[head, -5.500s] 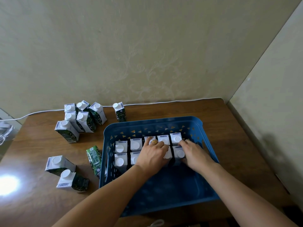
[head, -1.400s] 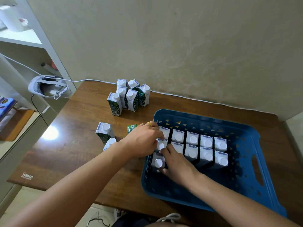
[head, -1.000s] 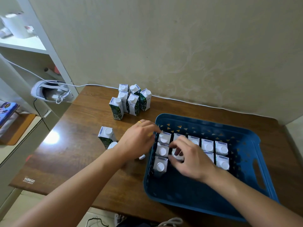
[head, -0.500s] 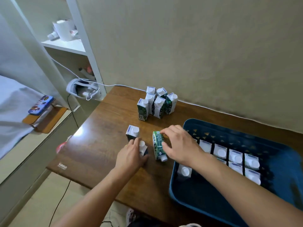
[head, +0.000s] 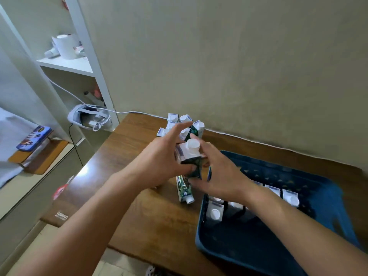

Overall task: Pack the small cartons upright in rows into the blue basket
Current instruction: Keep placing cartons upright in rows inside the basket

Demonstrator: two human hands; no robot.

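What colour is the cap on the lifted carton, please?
White, seen in the head view on the lifted carton.

You see small green cartons with white tops and round white caps (head: 189, 154), a dark blue plastic basket (head: 322, 198), a brown wooden desk (head: 127, 148).

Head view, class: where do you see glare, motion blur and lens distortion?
Head view: glare on the table near its left edge; motion blur smears the blue basket and its cartons; the wide lens bows the shelf post.
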